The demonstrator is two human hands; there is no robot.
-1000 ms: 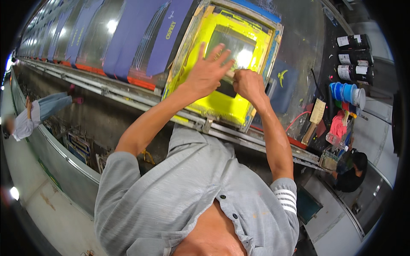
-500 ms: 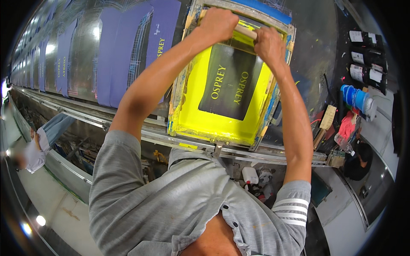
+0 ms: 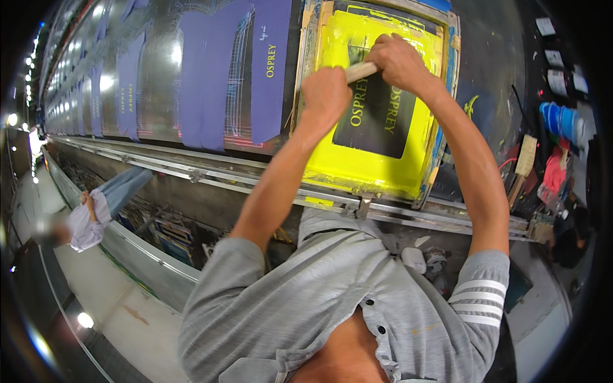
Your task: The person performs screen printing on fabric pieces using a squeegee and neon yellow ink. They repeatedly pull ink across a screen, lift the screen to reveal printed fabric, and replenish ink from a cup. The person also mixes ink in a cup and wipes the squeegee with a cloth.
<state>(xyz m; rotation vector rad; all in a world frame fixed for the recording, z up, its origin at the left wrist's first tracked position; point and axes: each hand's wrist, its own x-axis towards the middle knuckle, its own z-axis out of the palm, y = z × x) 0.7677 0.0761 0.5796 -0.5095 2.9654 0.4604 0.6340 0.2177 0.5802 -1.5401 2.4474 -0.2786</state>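
Both my hands grip the pale wooden handle of a squeegee (image 3: pixel 361 71) over a screen-printing frame (image 3: pixel 453 45). My left hand (image 3: pixel 327 96) is closed around the handle's left end, and my right hand (image 3: pixel 400 62) around its right part. The squeegee's blade is hidden below the hands. Bright yellow ink (image 3: pixel 408 175) coats the mesh around a dark rectangular panel (image 3: pixel 377 142) with two lines of lettering. More yellow ink is smeared at the frame's far end. The frame lies on the long table, its near edge by the metal rail (image 3: pixel 255 180).
Purple fabric pieces (image 3: pixel 207 70) with yellow printing lie along the table to the left. At the right are a blue plastic container (image 3: pixel 559 121), a yellowish block (image 3: pixel 526 155) and a red cloth (image 3: pixel 553 171). Another person (image 3: pixel 89 217) is beyond the rail at the left.
My hands have drawn the squeegee from the frame's far end toward me, over the dark panel. The view has shifted, so the frame appears farther right.
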